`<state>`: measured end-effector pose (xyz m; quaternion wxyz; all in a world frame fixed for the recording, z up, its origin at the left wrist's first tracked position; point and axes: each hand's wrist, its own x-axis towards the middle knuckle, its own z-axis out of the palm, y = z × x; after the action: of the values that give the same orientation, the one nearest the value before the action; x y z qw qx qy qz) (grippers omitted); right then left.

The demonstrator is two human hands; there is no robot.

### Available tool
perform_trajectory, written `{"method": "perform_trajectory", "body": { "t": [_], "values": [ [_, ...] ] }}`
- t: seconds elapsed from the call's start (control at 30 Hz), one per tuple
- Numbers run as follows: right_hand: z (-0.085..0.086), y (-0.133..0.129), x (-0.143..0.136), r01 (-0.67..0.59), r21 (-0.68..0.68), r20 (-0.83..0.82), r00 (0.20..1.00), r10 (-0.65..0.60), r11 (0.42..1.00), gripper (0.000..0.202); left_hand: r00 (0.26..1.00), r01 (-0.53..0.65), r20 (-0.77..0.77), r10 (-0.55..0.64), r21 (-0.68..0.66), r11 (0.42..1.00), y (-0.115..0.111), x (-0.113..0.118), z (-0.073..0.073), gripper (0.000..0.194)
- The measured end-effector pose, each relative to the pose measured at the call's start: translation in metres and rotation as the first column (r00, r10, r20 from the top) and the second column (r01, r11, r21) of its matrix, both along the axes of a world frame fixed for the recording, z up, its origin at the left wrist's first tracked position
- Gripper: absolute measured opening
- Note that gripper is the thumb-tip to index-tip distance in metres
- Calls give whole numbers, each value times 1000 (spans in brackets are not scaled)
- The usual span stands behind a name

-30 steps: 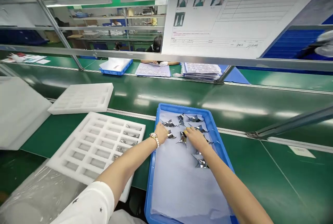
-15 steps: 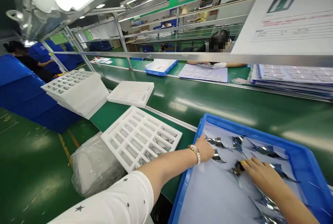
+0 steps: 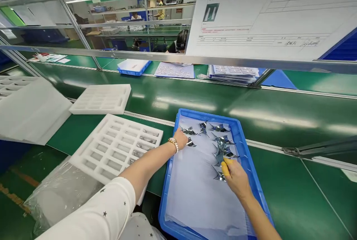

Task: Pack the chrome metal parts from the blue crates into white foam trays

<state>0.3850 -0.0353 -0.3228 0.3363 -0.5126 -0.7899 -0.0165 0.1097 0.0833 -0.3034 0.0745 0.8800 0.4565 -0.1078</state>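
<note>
Several shiny, pointed metal parts (image 3: pixel 220 128) lie on white lining inside a blue tray (image 3: pixel 252 165). My right hand (image 3: pixel 237 178), with yellow on its fingertips, is closed on one shiny metal part (image 3: pixel 219 153), held over others in the tray's right column. At the tray's left edge, my left hand (image 3: pixel 181 139) has its fingers bunched around the end of another metal part (image 3: pixel 191 142); its fingertips are partly hidden. Left of the tray, a white foam tray (image 3: pixel 114 154) has rows of slots, with metal parts in its right-hand slots.
A second foam tray (image 3: pixel 100 98) lies farther back, and a foam stack (image 3: pixel 33 109) stands at the far left. Clear plastic wrapping (image 3: pixel 64 188) hangs below the bench. A metal rail (image 3: pixel 156 56) with a paper sheet (image 3: pixel 264 20) crosses ahead. Across the bench, a person sits behind it.
The view has swung right. My right hand has carried a metal part from the middle of the blue tray to its right column. My left hand remains at the tray's left edge.
</note>
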Motion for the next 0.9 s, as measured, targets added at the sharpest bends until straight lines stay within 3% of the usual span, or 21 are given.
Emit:
{"method": "perform_trajectory", "body": {
  "t": [0.13,0.23,0.33,0.4,0.53,0.7,0.9],
  "values": [
    [-23,-51,-25,68,-231,-245,961,-126,971,35,999,0,-34,-1,-21,1000,6,-2,1,17],
    [-32,-79,-54,35,-388,-364,912,-188,921,38,995,28,-99,-29,-16,999,5,-6,3,15],
    [-30,-96,-80,-129,-454,-471,874,-115,882,37,982,59,-180,-61,-17,998,3,-8,11,11],
    [-23,-103,-89,-263,-499,-508,861,-32,826,35,969,71,-234,-74,-20,997,2,-7,17,16],
    [-11,-116,-85,-379,-579,-505,862,47,722,31,945,62,-320,-63,-15,998,1,-1,24,30],
    [-16,-128,-67,-352,-570,-510,860,16,742,33,931,33,-365,-32,-3,999,-3,6,28,17],
    [-19,-125,-61,-241,-466,-517,855,-41,851,35,936,17,-351,-12,11,1000,-9,6,36,23]
  ]
}}
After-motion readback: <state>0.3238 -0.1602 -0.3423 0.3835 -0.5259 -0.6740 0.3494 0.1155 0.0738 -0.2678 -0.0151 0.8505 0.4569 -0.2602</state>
